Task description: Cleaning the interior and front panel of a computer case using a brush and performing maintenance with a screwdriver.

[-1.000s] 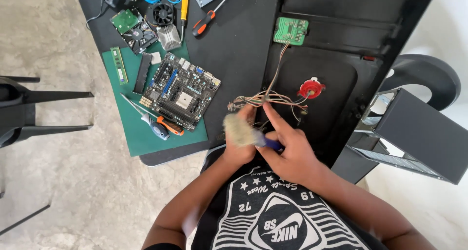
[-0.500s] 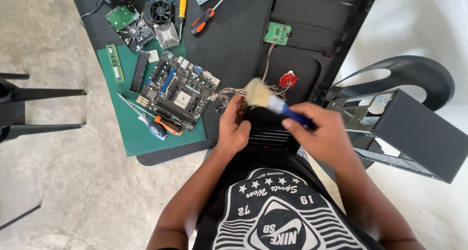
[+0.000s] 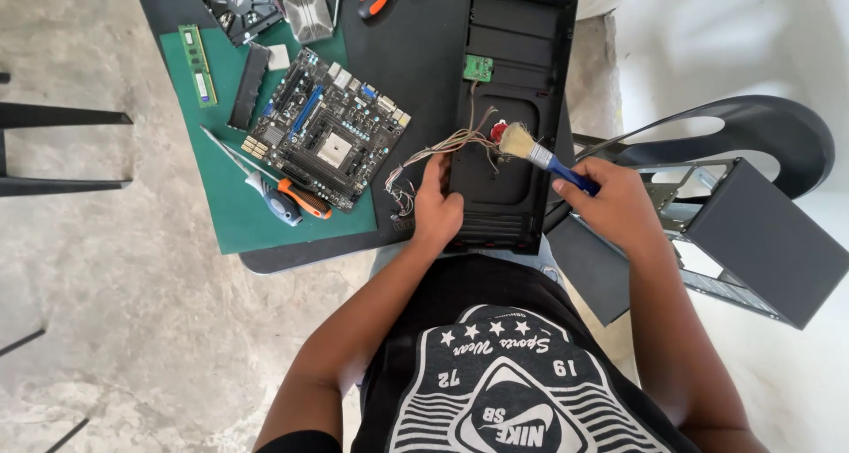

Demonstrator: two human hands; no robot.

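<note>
The right hand (image 3: pixel 619 207) grips the brush (image 3: pixel 535 152), now lifted with its bristles at the red part (image 3: pixel 500 132) on the panel (image 3: pixel 500 117). The left hand (image 3: pixel 436 210) clasps the panel's edge beside the wires (image 3: pixel 424 157), steadying it as before.

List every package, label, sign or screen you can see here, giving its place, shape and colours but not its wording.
Label: a small pale rectangle on the green memory stick, at the left edge of the green mat.
Print: a white rounded emblem with stars on the person's black shirt, bottom centre.
No packages, signs or screens are in view.
</note>
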